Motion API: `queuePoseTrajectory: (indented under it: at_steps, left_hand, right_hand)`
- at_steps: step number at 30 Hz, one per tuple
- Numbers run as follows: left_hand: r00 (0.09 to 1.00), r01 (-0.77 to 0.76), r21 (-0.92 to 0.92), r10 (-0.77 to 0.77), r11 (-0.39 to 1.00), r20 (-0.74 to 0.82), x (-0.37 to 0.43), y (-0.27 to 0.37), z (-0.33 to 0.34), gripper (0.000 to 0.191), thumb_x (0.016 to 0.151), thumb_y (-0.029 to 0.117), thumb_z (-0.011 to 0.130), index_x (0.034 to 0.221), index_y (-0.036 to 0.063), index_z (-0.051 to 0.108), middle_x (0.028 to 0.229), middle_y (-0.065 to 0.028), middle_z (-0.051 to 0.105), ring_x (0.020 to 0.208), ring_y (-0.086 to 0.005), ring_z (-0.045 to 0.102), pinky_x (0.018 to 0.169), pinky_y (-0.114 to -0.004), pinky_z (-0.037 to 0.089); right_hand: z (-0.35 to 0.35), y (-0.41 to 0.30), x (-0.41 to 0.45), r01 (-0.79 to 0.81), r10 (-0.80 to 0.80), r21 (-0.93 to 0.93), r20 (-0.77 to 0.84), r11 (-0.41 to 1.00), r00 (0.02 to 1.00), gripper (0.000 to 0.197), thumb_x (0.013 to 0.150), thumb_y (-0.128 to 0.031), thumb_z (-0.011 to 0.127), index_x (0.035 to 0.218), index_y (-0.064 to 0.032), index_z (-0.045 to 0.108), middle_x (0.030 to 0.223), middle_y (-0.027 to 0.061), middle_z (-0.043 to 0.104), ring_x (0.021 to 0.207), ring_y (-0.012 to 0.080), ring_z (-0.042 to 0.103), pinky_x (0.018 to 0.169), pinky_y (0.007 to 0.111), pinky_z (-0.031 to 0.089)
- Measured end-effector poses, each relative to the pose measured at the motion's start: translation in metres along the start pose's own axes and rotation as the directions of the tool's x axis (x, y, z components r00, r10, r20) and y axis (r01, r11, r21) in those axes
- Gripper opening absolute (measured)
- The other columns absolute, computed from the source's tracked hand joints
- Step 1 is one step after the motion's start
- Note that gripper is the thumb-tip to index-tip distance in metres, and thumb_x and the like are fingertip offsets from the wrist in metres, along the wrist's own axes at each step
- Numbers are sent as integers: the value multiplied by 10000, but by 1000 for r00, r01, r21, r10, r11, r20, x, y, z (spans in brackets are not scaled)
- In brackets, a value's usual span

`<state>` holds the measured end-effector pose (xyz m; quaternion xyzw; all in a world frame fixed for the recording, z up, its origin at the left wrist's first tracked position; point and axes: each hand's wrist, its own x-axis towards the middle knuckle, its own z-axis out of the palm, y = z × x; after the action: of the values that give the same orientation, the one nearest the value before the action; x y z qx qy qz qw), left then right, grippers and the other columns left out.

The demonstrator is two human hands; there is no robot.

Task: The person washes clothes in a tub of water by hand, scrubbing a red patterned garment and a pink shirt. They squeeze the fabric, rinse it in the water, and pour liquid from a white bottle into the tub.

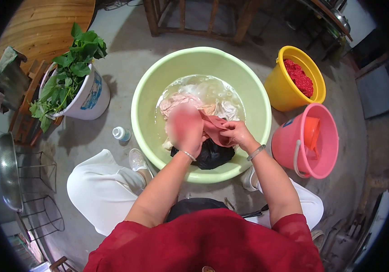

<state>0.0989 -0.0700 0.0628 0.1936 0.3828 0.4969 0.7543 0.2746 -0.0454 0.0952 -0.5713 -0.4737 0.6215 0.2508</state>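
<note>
Between my knees on the floor stands a large light-green plastic basin (pixel 167 69) with soapy water. My right hand (pixel 238 134) pinches the edge of a dusty-red cloth (pixel 216 127) above the water. My left hand (pixel 191 141) is at the cloth's other side; a blurred patch covers its fingers and part of the fabric, so its grip is hidden. Below both hands lies a wet black garment (pixel 215 156). Pale pink fabric (pixel 181 99), a peach piece and a white cloth (pixel 227 110) lie in the water beyond them.
At the right stand a yellow bucket (pixel 272 90) with red patterned fabric and a pink bucket (pixel 284 146) holding an orange-red plastic scoop (pixel 311 131). A small white bottle (pixel 121 133) is left of the basin. A white bucket (pixel 96 98) of leafy greens stands farther left, near a wooden tabletop (pixel 45 27).
</note>
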Motion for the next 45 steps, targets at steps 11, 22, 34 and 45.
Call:
queuePoseTrajectory:
  at_steps: [11, 22, 34, 45]
  left_hand:
    - [993, 70, 438, -19, 896, -119, 17, 49, -49, 332, 838, 311, 554, 996, 20, 536, 869, -72, 625, 802, -243, 605, 731, -347, 480]
    - [972, -233, 707, 161, 668, 169, 10, 21, 19, 787, 687, 271, 699, 1299, 7, 281, 1208, -174, 460, 1108, -257, 469, 943, -314, 364]
    - [708, 296, 823, 466, 485, -530, 26, -12, -96, 241, 748, 116, 480, 952, 2, 542, 872, -226, 593, 832, -390, 568, 735, -413, 441]
    - [924, -3, -539, -203, 843, -324, 14, 13, -59, 255, 862, 219, 434, 997, 33, 542, 864, -127, 617, 755, -239, 617, 697, -393, 516]
  right_hand:
    - [-69, 0, 35, 326, -273, 67, -403, 943, 874, 115, 819, -20, 466, 864, 11, 566, 775, 50, 573, 677, 100, 527, 599, 232, 442]
    - [6, -149, -40, 266, -253, 429, -89, 863, 963, 167, 847, -57, 425, 916, 29, 552, 818, 75, 592, 712, 130, 572, 654, 245, 479]
    - [-19, -161, -78, 376, -260, 625, -273, 684, 926, 183, 869, -50, 391, 988, 19, 511, 941, 114, 584, 849, 184, 583, 782, 299, 481]
    - [-123, 59, 23, -176, 37, -169, -611, 970, 791, 242, 719, -21, 555, 952, 45, 568, 854, 136, 615, 755, 220, 605, 702, 316, 496]
